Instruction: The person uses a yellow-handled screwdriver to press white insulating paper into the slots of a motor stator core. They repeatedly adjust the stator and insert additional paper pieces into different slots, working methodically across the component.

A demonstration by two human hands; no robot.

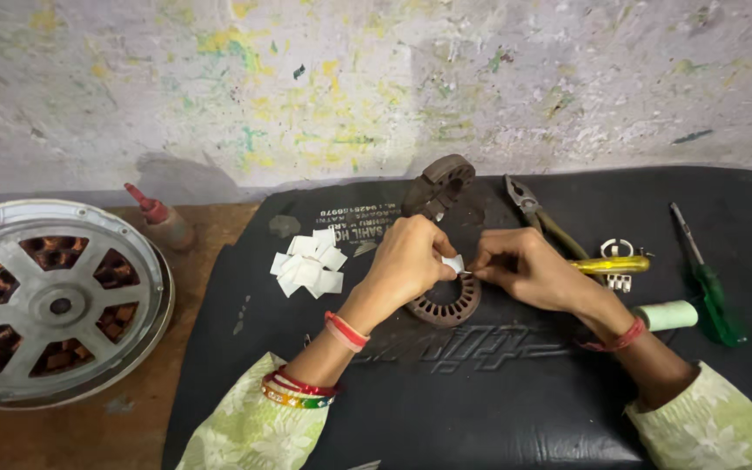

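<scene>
White paper slip: small folded white piece (453,263), pinched between both hands directly over the ring's upper rim.
Ring: rusty brown slotted metal stator ring (446,306), flat on the black mat (480,392), just below the hands.
Left hand (408,261): fingers closed on the slip's left edge.
Right hand (524,265): fingertips closed at its right edge; equally near.
Paper pile: loose white slips (308,263), left of the left hand.
</scene>
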